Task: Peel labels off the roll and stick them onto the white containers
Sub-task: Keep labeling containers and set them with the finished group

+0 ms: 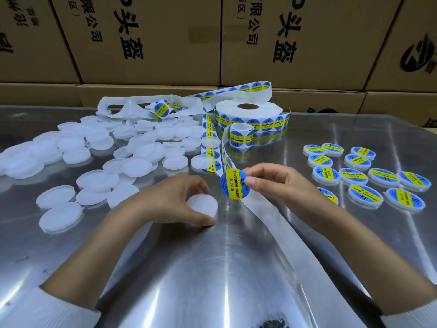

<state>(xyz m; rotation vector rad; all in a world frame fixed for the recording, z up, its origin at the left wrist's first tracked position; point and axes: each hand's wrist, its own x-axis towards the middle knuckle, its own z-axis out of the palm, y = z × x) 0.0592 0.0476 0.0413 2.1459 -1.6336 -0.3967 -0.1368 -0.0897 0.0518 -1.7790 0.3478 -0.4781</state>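
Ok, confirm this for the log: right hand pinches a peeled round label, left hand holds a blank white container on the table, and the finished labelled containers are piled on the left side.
One detail is wrong. The head view shows the labelled containers on the right side of the table; the left holds the unlabelled white containers. The rest stands: right hand pinches the label, left hand holds a blank container.

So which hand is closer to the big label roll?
The right hand. It holds a peeled label almost straight in front of the roll. The left hand grips a white container, nearer the person and off to the roll's left.
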